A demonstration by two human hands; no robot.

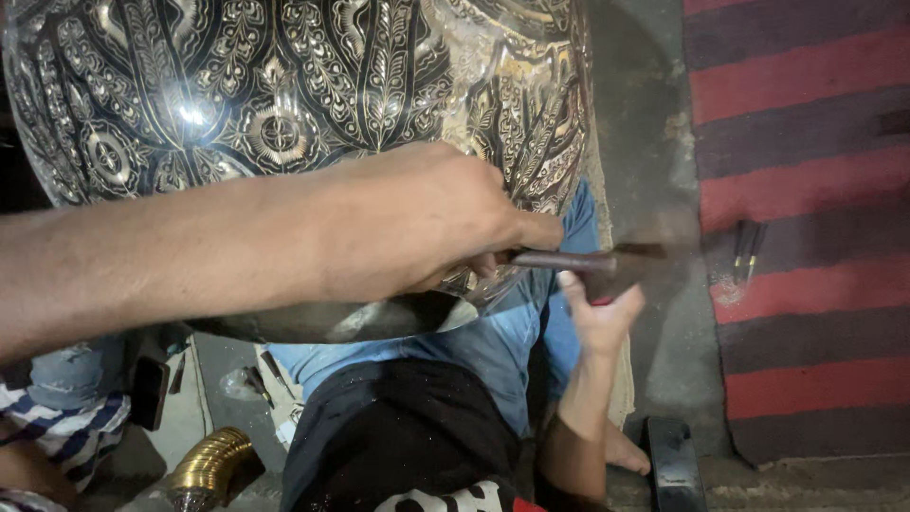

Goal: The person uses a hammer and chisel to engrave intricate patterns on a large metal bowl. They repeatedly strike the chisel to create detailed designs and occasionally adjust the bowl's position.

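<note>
A large round metal vessel (284, 104), dark with fine silver leaf and flower engraving, fills the top of the view and rests over my lap in blue jeans (483, 346). My left hand (427, 218) reaches in from the left and grips a thin dark chisel (559, 259) whose tip is set against the vessel's lower right side. Just below it, my right hand (597, 318) is closed on a hammer (645, 256), which is blurred by motion at the chisel's outer end.
A red and dark striped rug (806, 190) lies at the right, with two small thin tools (749, 251) on it. Grey concrete floor (645, 142) runs between. A ribbed brass piece (213, 465) sits at bottom left, a black flat object (673, 465) at bottom right.
</note>
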